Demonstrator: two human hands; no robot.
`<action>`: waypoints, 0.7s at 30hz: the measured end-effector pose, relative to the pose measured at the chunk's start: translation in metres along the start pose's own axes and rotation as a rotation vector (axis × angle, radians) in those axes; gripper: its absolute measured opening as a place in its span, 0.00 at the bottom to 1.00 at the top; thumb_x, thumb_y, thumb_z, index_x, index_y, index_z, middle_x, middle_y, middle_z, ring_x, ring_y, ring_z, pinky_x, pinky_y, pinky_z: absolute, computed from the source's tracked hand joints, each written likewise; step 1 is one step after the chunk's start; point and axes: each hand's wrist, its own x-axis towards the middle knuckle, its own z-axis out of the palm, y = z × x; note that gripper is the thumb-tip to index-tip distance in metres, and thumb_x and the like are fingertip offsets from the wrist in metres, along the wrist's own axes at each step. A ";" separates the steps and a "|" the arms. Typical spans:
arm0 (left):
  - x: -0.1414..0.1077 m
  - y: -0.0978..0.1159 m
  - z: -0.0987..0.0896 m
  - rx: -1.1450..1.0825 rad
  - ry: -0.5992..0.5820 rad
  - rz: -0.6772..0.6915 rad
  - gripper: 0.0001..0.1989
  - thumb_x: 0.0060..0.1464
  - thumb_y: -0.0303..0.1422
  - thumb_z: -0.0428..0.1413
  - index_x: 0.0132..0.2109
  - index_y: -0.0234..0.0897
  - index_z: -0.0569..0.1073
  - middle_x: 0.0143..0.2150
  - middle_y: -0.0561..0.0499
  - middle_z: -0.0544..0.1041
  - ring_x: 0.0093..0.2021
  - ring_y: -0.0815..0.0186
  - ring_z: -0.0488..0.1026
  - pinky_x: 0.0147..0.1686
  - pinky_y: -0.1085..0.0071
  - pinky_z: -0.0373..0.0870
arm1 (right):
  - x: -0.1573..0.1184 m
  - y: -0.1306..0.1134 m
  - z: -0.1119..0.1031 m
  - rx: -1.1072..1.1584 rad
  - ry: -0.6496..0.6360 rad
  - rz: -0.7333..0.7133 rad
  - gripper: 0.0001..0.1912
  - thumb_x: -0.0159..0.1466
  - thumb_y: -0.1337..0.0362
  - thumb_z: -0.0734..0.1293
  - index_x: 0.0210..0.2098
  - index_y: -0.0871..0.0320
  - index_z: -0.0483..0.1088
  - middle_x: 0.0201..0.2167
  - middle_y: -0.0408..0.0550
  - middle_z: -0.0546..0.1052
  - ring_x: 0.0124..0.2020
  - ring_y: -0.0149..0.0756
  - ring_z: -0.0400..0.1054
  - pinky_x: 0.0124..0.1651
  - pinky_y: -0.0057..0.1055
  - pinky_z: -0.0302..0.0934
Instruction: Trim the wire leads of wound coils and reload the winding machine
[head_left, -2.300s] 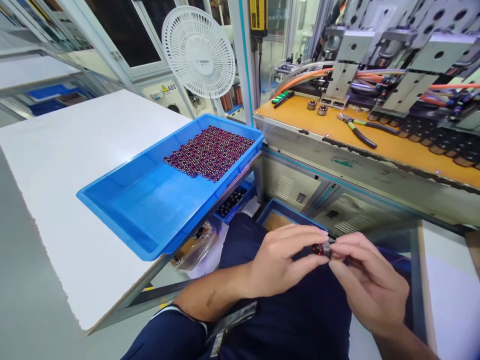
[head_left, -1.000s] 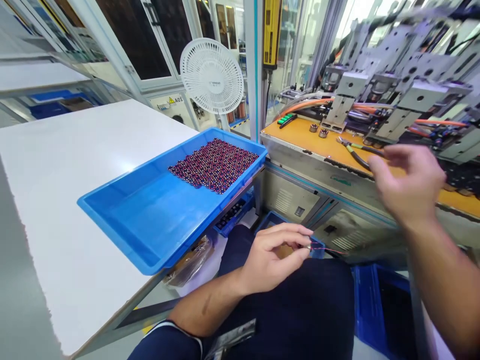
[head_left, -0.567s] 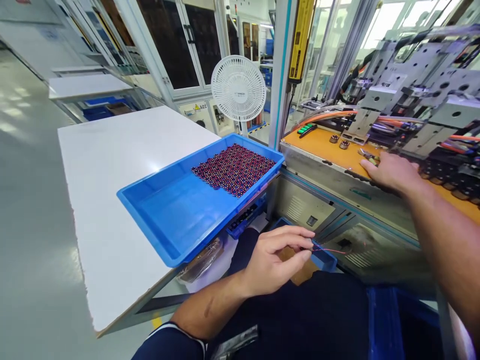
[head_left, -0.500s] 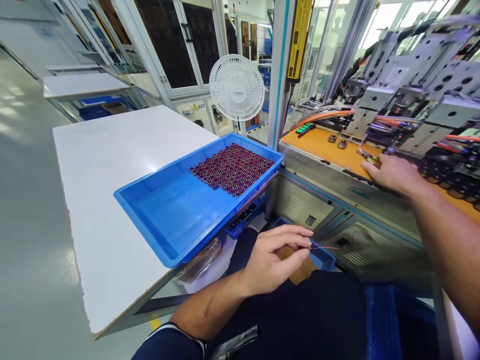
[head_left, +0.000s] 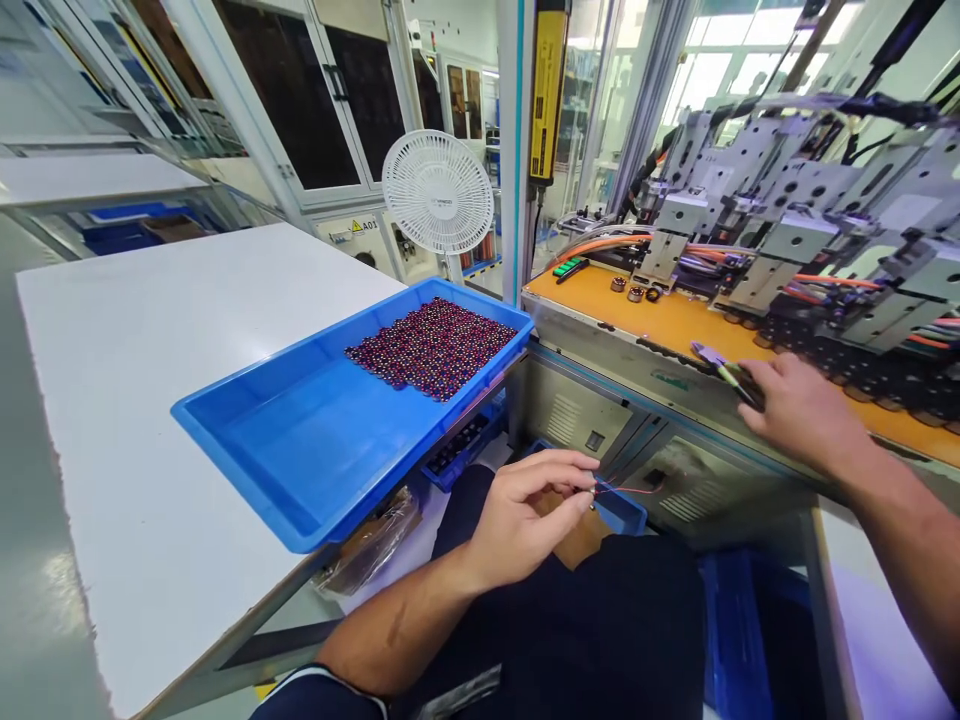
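Note:
My left hand is over my lap, its thumb and fingertips pinched together. Thin red and blue wires stick out to the right from that pinch; whatever part they join is mostly hidden by the fingertips. At the machine's front edge, my right hand grips a pair of pliers by dark handles with light green on them. The jaws point up and left, over the orange machine bed.
Left of my hands, a blue tray full of small dark round parts at its far end rests on a white table. Behind stands a white fan. Metal machine heads and hoses rise beyond the orange bed.
My right hand has picked the pliers up from the orange bed and drawn them back towards me. My left hand keeps its pinch on the wires. The view has shifted right.

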 end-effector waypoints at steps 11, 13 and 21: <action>-0.001 -0.004 0.001 -0.026 -0.008 0.028 0.04 0.54 0.26 0.61 0.38 0.32 0.79 0.43 0.38 0.82 0.42 0.63 0.81 0.40 0.70 0.79 | -0.199 -0.130 0.020 0.867 -0.377 0.183 0.26 0.67 0.66 0.66 0.63 0.50 0.60 0.43 0.51 0.78 0.41 0.35 0.77 0.42 0.21 0.72; -0.001 -0.005 0.004 -0.023 -0.022 0.034 0.04 0.54 0.25 0.61 0.39 0.32 0.79 0.44 0.39 0.82 0.42 0.63 0.81 0.40 0.69 0.79 | -0.207 -0.142 0.019 0.956 -0.432 0.161 0.27 0.67 0.70 0.64 0.64 0.47 0.58 0.45 0.51 0.77 0.40 0.35 0.78 0.45 0.23 0.72; -0.003 -0.002 0.008 0.032 -0.059 0.074 0.04 0.54 0.25 0.61 0.39 0.31 0.79 0.43 0.39 0.83 0.42 0.64 0.82 0.42 0.71 0.80 | -0.210 -0.144 0.018 1.045 -0.647 0.226 0.37 0.69 0.75 0.59 0.69 0.38 0.46 0.63 0.49 0.67 0.62 0.38 0.64 0.65 0.37 0.58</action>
